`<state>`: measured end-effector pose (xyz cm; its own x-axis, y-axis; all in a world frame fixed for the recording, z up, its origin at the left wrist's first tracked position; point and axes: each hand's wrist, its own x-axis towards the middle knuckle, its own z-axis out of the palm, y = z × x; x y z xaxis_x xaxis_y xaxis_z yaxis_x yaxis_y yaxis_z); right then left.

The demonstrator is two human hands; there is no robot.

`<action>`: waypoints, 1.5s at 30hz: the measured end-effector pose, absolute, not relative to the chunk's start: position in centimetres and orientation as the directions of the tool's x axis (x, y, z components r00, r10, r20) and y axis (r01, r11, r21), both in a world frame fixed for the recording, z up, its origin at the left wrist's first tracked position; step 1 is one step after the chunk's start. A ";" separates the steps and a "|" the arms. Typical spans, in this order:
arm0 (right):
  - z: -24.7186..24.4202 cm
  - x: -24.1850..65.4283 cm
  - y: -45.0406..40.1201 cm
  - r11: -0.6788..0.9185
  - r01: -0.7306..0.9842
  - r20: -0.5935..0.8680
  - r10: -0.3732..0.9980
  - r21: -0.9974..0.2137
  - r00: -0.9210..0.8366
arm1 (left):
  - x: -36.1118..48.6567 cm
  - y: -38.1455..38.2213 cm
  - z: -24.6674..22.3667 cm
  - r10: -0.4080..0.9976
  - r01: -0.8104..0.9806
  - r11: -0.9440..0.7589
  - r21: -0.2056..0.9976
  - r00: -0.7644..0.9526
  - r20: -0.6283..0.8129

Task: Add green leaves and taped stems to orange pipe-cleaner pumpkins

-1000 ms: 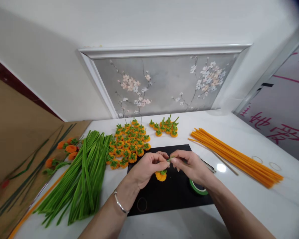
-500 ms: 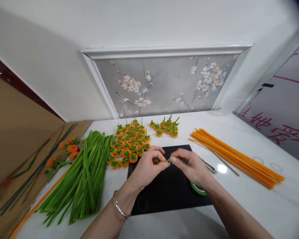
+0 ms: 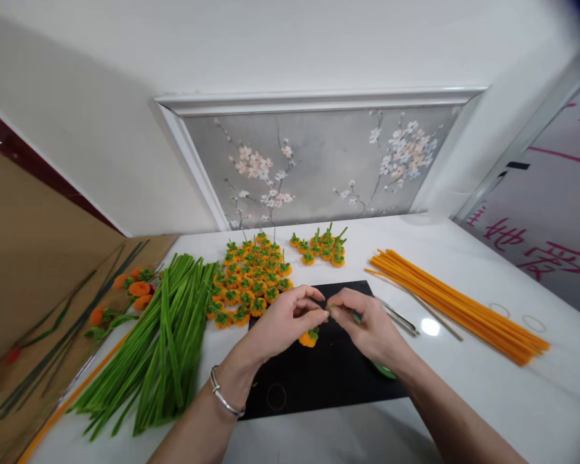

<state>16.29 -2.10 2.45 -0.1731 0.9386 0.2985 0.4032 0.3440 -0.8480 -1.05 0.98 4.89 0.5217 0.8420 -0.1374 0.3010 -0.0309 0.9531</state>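
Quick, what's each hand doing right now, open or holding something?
Left hand: closed, apparently holding the orange piece that shows beneath its fingers.
Right hand: closed, pinching a green bit at its fingertips.

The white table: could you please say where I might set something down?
Bare tabletop shows behind the orange stems, and between them and the right forearm. The left is crowded with green stems and orange pieces; the left hand and right hand cover part of the black mat.

White wall point(image 3: 290, 45), framed blossom panel point(image 3: 319, 161), glossy white table point(image 3: 415, 237)
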 end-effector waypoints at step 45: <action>1.8 16.0 -2.0 0.319 0.481 0.272 0.948 -0.817 -0.167 | -0.6 1.2 3.8 0.900 0.301 0.044 0.953 0.403 -0.169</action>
